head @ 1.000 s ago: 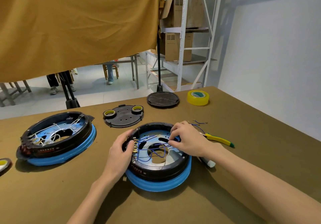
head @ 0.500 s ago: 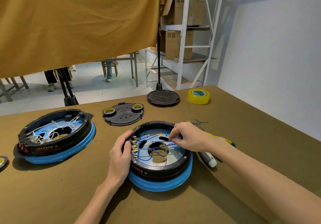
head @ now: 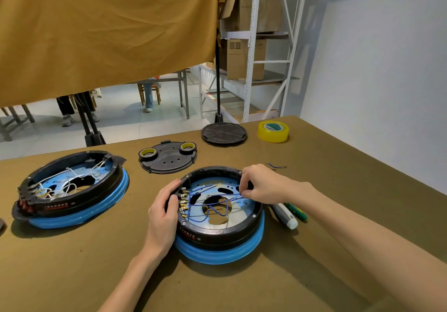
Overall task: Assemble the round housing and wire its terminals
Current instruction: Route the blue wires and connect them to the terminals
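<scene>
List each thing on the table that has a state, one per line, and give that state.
Round black housing on blue base with blue wires: open, wires loose inside.
Left hand: grips that housing's left rim.
Right hand: pinches a blue wire.
Second black housing with white wires: open, untouched.
Black cover plate: off, lying flat.
Round black lid: off, flat.
Yellow tape roll: lying flat.
</scene>
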Motion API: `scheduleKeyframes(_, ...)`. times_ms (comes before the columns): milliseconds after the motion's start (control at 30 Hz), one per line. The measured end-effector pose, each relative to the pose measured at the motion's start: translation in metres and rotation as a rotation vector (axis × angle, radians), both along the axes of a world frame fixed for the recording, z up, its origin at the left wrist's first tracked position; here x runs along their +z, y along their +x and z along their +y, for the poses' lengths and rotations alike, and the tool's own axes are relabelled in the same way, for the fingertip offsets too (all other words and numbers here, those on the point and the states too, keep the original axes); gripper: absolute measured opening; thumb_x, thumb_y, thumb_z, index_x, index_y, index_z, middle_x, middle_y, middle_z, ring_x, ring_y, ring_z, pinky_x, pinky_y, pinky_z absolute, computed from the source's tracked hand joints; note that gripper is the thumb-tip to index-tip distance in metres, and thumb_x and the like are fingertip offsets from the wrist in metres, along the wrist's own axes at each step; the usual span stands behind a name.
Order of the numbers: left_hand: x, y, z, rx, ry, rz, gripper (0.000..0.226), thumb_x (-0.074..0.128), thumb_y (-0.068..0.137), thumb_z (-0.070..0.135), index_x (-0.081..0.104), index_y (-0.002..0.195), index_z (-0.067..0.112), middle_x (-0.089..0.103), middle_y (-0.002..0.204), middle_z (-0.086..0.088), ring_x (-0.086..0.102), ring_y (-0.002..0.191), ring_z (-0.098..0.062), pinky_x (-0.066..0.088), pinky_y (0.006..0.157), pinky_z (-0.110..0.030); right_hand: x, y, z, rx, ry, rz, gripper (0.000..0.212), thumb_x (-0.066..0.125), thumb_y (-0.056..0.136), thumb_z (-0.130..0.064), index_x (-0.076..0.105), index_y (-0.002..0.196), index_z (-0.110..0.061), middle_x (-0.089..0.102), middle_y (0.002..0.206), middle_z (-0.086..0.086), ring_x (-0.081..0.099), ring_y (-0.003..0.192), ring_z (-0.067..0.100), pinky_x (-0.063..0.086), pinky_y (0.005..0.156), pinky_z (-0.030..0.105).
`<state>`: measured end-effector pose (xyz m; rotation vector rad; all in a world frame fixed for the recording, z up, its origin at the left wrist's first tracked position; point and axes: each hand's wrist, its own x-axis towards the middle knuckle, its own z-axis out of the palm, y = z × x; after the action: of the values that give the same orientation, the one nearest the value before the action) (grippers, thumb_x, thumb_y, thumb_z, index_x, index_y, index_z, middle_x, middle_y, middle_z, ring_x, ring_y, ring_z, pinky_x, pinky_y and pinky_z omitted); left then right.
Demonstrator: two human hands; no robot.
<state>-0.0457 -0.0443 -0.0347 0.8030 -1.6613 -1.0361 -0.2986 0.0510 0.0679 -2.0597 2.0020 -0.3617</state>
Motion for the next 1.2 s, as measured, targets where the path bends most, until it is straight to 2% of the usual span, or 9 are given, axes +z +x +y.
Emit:
scheduleKeyframes(167,0.000,0.000,0.000,-0.007,0.005,0.000,0.047,0.041,0.097,0.031,0.059,0.139,0.020,0.061,0.135,0.013,0.053,0.128,0.002,0.044,0.108,-0.028,0.003,-0.001,0.002,-0.015,0.000,0.003,0.016,0.066,0.097,-0.016,0.080,0.103,-0.011,0.066,0.109,-0.003,0.060,0.098,0.013,0.052,0.081,0.026)
scheduleKeyframes(300,0.000,0.000,0.000,-0.016,0.000,-0.007,0.048,0.041,0.097,0.032,0.059,0.140,0.019,0.061,0.135,0.015,0.053,0.128,0.003,0.043,0.107,-0.026,0.002,-0.003,-0.001,-0.019,0.021,0.013,0.016,0.067,0.096,-0.014,0.080,0.103,-0.011,0.070,0.108,-0.001,0.063,0.095,0.012,0.045,0.071,0.014)
scheduleKeyframes(433,0.000,0.000,0.000,-0.020,0.002,0.000,0.048,0.042,0.096,0.032,0.059,0.140,0.020,0.061,0.136,0.013,0.053,0.129,0.002,0.043,0.107,-0.026,0.002,-0.011,-0.002,-0.015,0.016,-0.041,0.012,0.070,0.093,-0.020,0.081,0.098,-0.020,0.070,0.107,-0.009,0.064,0.096,0.006,0.053,0.081,0.021)
scheduleKeyframes(533,0.000,-0.001,-0.001,-0.015,0.004,0.015,0.046,0.042,0.096,0.030,0.060,0.137,0.021,0.062,0.134,0.012,0.055,0.126,-0.001,0.047,0.106,-0.031,-0.004,-0.026,-0.006,-0.136,-0.202,-0.287,0.013,0.069,0.092,-0.017,0.080,0.097,-0.022,0.074,0.097,-0.011,0.067,0.089,0.002,0.056,0.081,0.020)
scheduleKeyframes(600,-0.001,-0.002,-0.002,-0.016,0.011,0.011,0.046,0.042,0.096,0.031,0.060,0.136,0.021,0.062,0.133,0.012,0.056,0.125,-0.003,0.049,0.107,-0.036,-0.013,-0.043,-0.013,-0.328,-0.326,-0.327,0.018,0.062,0.096,-0.012,0.078,0.101,-0.017,0.075,0.101,-0.004,0.067,0.094,0.007,0.055,0.087,0.026)
scheduleKeyframes(700,-0.002,0.000,-0.005,-0.036,0.039,-0.001,0.048,0.043,0.095,0.034,0.059,0.138,0.020,0.065,0.131,0.007,0.060,0.123,-0.010,0.053,0.103,-0.047,-0.033,-0.069,-0.022,-0.509,-0.183,-0.229,0.024,0.056,0.098,-0.008,0.074,0.114,-0.011,0.072,0.117,0.008,0.065,0.109,0.021,0.050,0.094,0.031)
scheduleKeyframes(833,-0.002,0.002,-0.010,-0.059,0.040,0.000,0.041,0.044,0.096,0.032,0.062,0.133,0.026,0.069,0.123,0.013,0.064,0.117,-0.011,0.056,0.097,-0.046,-0.052,-0.078,-0.033,-0.443,-0.014,-0.060,0.032,0.062,0.099,-0.021,0.069,0.129,-0.014,0.065,0.136,0.008,0.060,0.122,0.024,0.049,0.103,0.038)
scheduleKeyframes(967,-0.003,0.003,-0.012,-0.064,0.036,-0.005,0.038,0.044,0.097,0.031,0.062,0.130,0.029,0.070,0.121,0.016,0.065,0.116,-0.009,0.055,0.095,-0.041,-0.058,-0.076,-0.045,-0.436,-0.017,0.042,0.029,0.061,0.099,-0.035,0.074,0.120,-0.019,0.070,0.128,0.003,0.064,0.114,0.024,0.054,0.096,0.040)
scheduleKeyframes(1200,-0.003,0.002,-0.013,-0.071,0.050,0.000,0.037,0.045,0.097,0.031,0.062,0.130,0.031,0.070,0.120,0.015,0.065,0.115,-0.009,0.056,0.092,-0.039,-0.060,-0.078,-0.063,-0.426,-0.036,-0.122,0.022,0.060,0.096,-0.015,0.079,0.105,-0.021,0.075,0.113,0.003,0.067,0.099,0.017,0.057,0.091,0.038)
